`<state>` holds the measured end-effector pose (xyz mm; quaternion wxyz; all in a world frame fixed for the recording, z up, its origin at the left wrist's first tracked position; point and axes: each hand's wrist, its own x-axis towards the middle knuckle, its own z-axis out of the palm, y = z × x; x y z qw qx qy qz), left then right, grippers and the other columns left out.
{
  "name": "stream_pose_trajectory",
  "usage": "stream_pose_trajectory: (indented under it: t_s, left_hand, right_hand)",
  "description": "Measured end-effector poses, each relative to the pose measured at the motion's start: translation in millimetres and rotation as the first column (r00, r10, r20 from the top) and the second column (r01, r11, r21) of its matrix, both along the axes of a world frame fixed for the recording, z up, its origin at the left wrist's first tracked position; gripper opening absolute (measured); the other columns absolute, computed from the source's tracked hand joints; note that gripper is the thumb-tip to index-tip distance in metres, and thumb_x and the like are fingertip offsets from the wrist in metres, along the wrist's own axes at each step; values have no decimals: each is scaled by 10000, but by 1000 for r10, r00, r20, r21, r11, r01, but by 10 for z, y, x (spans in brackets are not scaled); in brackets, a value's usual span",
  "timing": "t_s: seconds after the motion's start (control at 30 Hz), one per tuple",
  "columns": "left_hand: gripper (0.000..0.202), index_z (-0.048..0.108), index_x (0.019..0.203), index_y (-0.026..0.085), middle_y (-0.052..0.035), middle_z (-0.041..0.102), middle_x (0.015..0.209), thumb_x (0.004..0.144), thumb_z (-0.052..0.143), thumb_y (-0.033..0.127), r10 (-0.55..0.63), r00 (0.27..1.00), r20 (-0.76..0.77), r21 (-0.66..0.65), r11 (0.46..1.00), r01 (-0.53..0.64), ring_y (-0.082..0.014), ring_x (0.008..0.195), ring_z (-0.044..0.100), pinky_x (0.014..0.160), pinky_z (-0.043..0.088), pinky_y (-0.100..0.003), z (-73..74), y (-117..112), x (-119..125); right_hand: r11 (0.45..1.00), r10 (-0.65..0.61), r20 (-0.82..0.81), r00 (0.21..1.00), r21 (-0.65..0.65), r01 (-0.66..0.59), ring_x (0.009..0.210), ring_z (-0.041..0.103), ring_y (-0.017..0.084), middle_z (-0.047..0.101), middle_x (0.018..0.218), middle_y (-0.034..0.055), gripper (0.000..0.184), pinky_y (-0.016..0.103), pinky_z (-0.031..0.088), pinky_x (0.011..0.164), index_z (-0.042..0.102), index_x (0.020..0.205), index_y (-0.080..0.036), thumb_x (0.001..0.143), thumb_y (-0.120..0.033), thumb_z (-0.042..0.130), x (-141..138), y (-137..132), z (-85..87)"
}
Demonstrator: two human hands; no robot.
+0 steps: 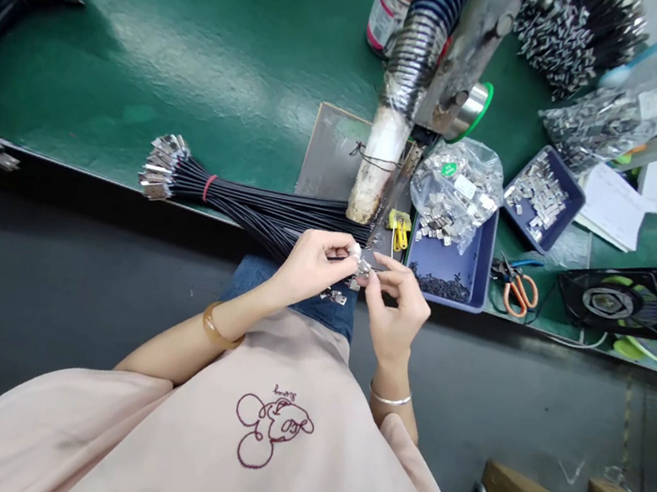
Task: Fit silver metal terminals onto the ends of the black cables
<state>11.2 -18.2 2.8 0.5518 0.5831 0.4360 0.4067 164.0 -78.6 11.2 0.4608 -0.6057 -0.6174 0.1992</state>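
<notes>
My left hand [315,267] is closed in a pinch, with something white at its fingertips. My right hand [398,305] pinches from the other side, thumb and fingers together. Between the two sits a small silver metal connector [363,268], partly hidden by the fingers. Beside and behind my left hand runs a bundle of black cables [260,202], tied with a red band [208,187] near its metal-tipped left end. More metal cable ends [333,295] show just below my fingers, over my lap.
A fume hose [414,66] and metal bracket [462,66] reach down in front of my hands. To the right are a blue-purple tray [483,261] with a bag of connectors [459,188], a smaller tray [577,197], orange-handled pliers [520,295] and a black fan [614,303].
</notes>
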Motion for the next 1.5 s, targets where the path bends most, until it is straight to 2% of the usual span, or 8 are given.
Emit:
stream_pose_trajectory:
  t_s: [0.3, 0.7, 1.07, 1.13, 1.27, 1.37, 1.43, 1.5]
  left_hand:
    - [114, 664, 658, 122, -11, 647, 620, 740, 611, 180, 70, 998, 9, -24, 997, -69, -118, 590, 604, 578, 469, -209, -8, 63, 79]
    - [107, 644, 674, 132, 2, 634, 634, 766, 621, 181, 128, 992, -14, 9, 992, -128, -96, 581, 572, 568, 448, -197, 63, 59, 99]
    - [102, 626, 669, 137, 11, 578, 616, 760, 589, 167, 43, 996, -80, -13, 999, -44, -94, 580, 524, 549, 415, -188, 17, -8, 72]
    - [110, 614, 651, 140, 19, 550, 601, 753, 574, 146, 6, 994, -110, 22, 1000, -4, -82, 558, 484, 530, 390, -181, 28, -33, 36]
    - [146, 646, 630, 142, 22, 549, 580, 755, 577, 110, -123, 970, -208, 134, 979, 153, -72, 525, 438, 496, 340, -187, 33, -102, -103]
    - [124, 711, 711, 143, -3, 612, 639, 800, 626, 147, -145, 975, -169, 156, 973, 172, -93, 570, 520, 548, 418, -205, -8, -138, -213]
    - [121, 722, 760, 142, -32, 658, 714, 839, 644, 192, -77, 993, -88, 159, 983, 90, -120, 643, 589, 590, 472, -221, -43, -129, -258]
    - [133, 715, 769, 148, -46, 679, 766, 867, 656, 216, 16, 996, -91, 231, 973, 6, -140, 701, 612, 639, 498, -247, -75, -82, -273]
  right_hand:
    - [992, -5, -237, 972, -120, -24, 809, 771, 143, 776, 1041, 28, 115, 271, 655, 747, 569, 778, -219, 857, -192, 648, -25, 176, -58]
    - [995, 23, -146, 989, -94, -37, 721, 734, 114, 773, 909, -8, 114, 247, 653, 694, 609, 744, -222, 845, -181, 641, -12, 293, 95]
    - [991, 115, -45, 992, -68, -118, 689, 742, 122, 782, 927, -8, 88, 247, 623, 640, 615, 819, -238, 903, -210, 620, 79, 162, 88]
    - [998, 66, -12, 998, -3, -66, 572, 693, 112, 762, 829, -24, 51, 243, 568, 544, 640, 857, -252, 904, -233, 637, 141, 102, 115]
    - [959, -208, 86, 974, 216, 186, 389, 490, 93, 597, 576, -71, 74, 250, 341, 401, 646, 961, -268, 888, -267, 660, 365, 19, 220]
    - [955, -293, 221, 930, 103, 277, 424, 508, 119, 595, 575, -60, 173, 265, 377, 468, 601, 1087, -240, 928, -308, 592, 619, 93, 267]
    - [956, -265, 340, 902, -28, 292, 519, 608, 150, 669, 659, -12, 147, 295, 474, 588, 600, 1023, -222, 939, -337, 562, 801, 221, 234]
    - [932, -292, 468, 834, -54, 357, 602, 646, 185, 679, 694, 18, 115, 331, 492, 671, 596, 903, -219, 908, -333, 588, 955, 391, 153]
